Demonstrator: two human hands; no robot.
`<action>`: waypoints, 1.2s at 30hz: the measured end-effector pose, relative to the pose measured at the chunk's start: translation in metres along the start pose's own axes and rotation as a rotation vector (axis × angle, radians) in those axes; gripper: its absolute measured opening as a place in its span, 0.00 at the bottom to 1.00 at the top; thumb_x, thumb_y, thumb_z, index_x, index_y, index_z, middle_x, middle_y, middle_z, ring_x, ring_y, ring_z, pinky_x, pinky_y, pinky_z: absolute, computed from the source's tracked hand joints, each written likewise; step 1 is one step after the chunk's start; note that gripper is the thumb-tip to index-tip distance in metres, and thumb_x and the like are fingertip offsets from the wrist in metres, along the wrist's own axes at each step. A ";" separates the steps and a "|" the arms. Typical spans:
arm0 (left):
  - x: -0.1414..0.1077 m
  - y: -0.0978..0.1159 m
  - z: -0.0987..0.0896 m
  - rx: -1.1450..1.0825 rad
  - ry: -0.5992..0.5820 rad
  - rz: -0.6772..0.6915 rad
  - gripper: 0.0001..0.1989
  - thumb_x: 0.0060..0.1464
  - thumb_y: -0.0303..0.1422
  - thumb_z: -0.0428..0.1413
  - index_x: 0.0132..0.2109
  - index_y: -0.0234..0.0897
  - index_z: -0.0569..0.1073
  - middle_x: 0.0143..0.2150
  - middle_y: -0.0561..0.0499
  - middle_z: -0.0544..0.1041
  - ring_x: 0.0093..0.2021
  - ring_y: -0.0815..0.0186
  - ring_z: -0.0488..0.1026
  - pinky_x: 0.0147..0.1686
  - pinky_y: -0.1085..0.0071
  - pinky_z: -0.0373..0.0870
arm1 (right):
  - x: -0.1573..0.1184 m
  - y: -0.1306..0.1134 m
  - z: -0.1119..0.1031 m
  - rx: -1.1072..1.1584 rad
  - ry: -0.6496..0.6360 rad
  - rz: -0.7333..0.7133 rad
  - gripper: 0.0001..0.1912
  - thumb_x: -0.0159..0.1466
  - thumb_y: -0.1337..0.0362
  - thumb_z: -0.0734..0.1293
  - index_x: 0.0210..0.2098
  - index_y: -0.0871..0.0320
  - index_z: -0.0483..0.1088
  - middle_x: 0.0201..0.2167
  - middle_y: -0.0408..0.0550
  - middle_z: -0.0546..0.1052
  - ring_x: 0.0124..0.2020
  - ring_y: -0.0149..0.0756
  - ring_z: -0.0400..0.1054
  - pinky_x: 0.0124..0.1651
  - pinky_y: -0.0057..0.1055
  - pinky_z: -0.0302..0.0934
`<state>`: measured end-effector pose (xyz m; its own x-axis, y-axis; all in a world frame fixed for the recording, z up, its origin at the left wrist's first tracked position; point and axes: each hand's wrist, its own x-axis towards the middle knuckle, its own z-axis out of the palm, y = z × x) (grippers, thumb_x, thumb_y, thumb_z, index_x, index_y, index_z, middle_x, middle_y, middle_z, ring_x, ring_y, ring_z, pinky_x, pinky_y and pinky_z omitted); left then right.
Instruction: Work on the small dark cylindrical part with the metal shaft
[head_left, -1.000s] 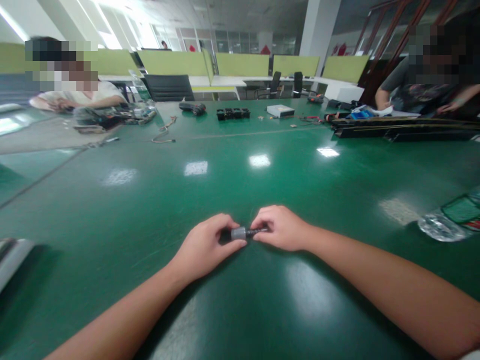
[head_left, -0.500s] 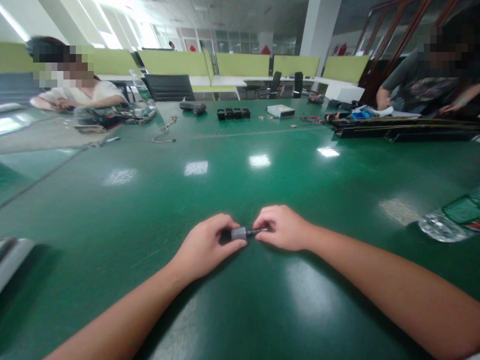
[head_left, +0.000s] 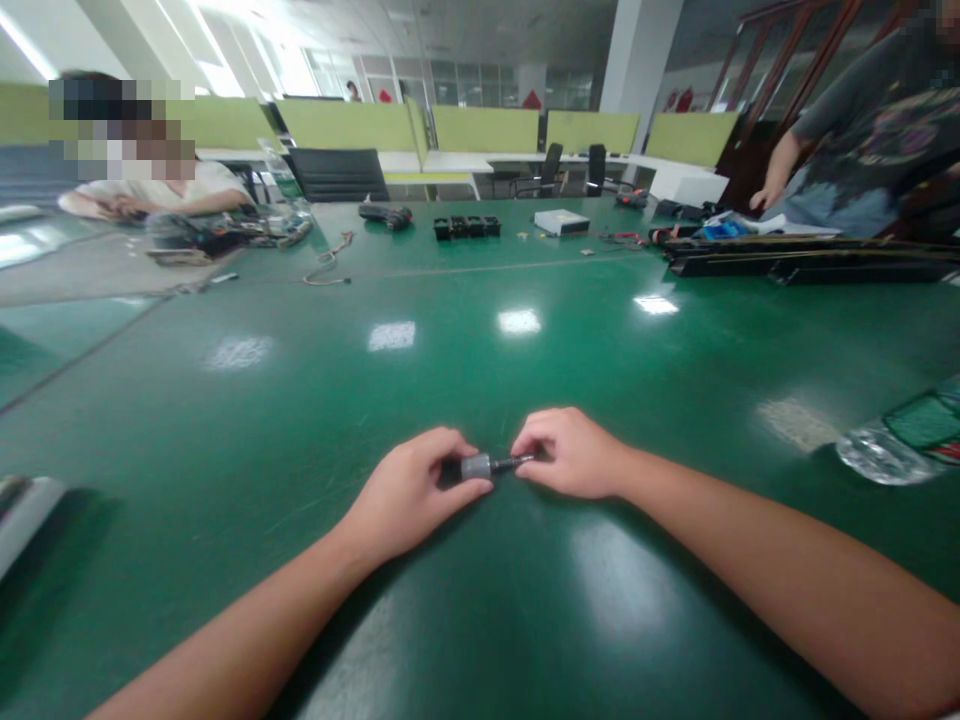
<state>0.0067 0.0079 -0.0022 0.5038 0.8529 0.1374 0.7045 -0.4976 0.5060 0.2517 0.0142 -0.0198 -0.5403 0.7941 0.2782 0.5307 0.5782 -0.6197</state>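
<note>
A small cylindrical part [head_left: 476, 467], grey with a dark threaded-looking shaft pointing right, lies low over the green table [head_left: 480, 380]. My left hand [head_left: 416, 490] grips its grey body between thumb and fingers. At the shaft's right end, my right hand [head_left: 570, 453] has its thumb and fingertips closed round the tip. Both hands rest near the tabletop, a short gap apart, with the dark shaft showing between them.
A plastic bottle [head_left: 900, 440] lies at the right. A pale object [head_left: 28, 515] sits at the left edge. Farther back are a black connector block [head_left: 466, 228], a silver box [head_left: 561, 221], cables [head_left: 328, 262] and black rails [head_left: 810, 260]. Two people are across the table.
My right hand has shifted slightly right along the shaft, while my left hand stays put. The person at the far right has straightened up and moved an arm.
</note>
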 end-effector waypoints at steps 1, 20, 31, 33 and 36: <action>0.000 0.000 0.000 0.001 -0.001 0.000 0.14 0.54 0.45 0.60 0.39 0.40 0.76 0.31 0.54 0.75 0.30 0.65 0.69 0.33 0.71 0.65 | 0.000 0.000 -0.001 -0.002 -0.001 0.000 0.04 0.56 0.69 0.73 0.33 0.60 0.77 0.28 0.43 0.75 0.29 0.29 0.65 0.34 0.26 0.56; 0.000 0.002 -0.001 0.010 -0.005 -0.010 0.13 0.54 0.44 0.61 0.39 0.40 0.76 0.30 0.54 0.74 0.29 0.66 0.68 0.33 0.71 0.64 | -0.002 0.002 -0.005 0.004 -0.003 0.032 0.04 0.55 0.70 0.73 0.31 0.60 0.77 0.27 0.43 0.75 0.27 0.28 0.64 0.32 0.26 0.56; 0.001 -0.001 0.000 -0.001 -0.013 -0.011 0.14 0.54 0.45 0.61 0.40 0.39 0.76 0.32 0.54 0.74 0.30 0.66 0.68 0.32 0.71 0.62 | -0.004 0.006 -0.010 0.001 0.005 0.024 0.05 0.53 0.72 0.73 0.31 0.60 0.77 0.27 0.42 0.74 0.27 0.27 0.65 0.32 0.25 0.57; 0.000 -0.001 0.001 -0.003 -0.013 -0.009 0.14 0.54 0.45 0.61 0.40 0.39 0.76 0.32 0.54 0.74 0.30 0.66 0.68 0.32 0.71 0.62 | -0.004 0.005 -0.012 -0.010 0.008 0.018 0.05 0.53 0.73 0.73 0.30 0.60 0.77 0.27 0.42 0.74 0.28 0.27 0.65 0.32 0.25 0.56; 0.000 -0.002 0.001 -0.007 -0.009 -0.007 0.14 0.54 0.45 0.61 0.40 0.40 0.75 0.32 0.54 0.74 0.30 0.66 0.68 0.32 0.71 0.62 | -0.004 0.005 -0.015 -0.028 0.000 0.027 0.05 0.52 0.73 0.73 0.29 0.60 0.76 0.27 0.42 0.73 0.27 0.27 0.64 0.31 0.25 0.55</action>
<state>0.0058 0.0088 -0.0044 0.5038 0.8546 0.1259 0.7044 -0.4907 0.5128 0.2666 0.0162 -0.0126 -0.5253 0.8098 0.2615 0.5635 0.5613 -0.6061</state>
